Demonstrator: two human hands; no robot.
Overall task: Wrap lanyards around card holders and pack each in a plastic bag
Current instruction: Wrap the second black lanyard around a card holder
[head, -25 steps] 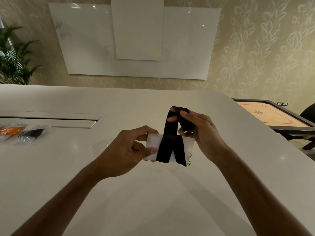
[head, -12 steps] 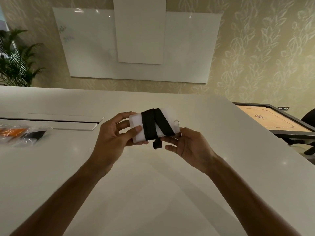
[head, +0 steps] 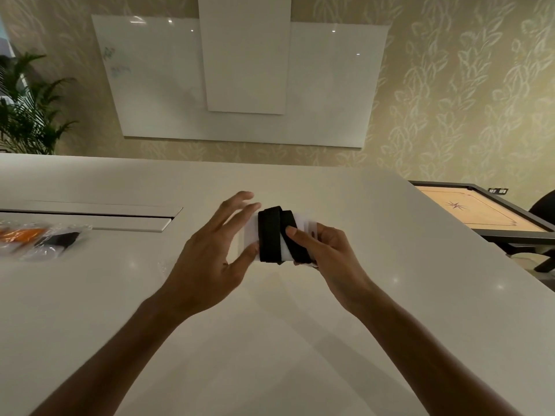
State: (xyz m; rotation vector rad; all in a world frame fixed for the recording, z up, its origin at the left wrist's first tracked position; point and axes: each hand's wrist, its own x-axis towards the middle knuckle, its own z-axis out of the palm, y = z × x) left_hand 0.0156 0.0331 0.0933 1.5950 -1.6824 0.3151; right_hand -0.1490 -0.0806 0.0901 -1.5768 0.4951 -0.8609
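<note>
The right hand (head: 326, 250) pinches the white card holder (head: 288, 240) above the table (head: 390, 235), thumb on the black lanyard (head: 270, 235); the left hand (head: 210, 253) has straight fingers (only touching its edge); a loose thumb could let the loops slide off.

No readable text, label, brand or number anywhere, faint blue-green scribbles on the whiteboard (head: 168, 85) were too blurred to make out, the card holder (head: 250, 235) and packed bags (head: 45, 240) showed no legible print
</note>
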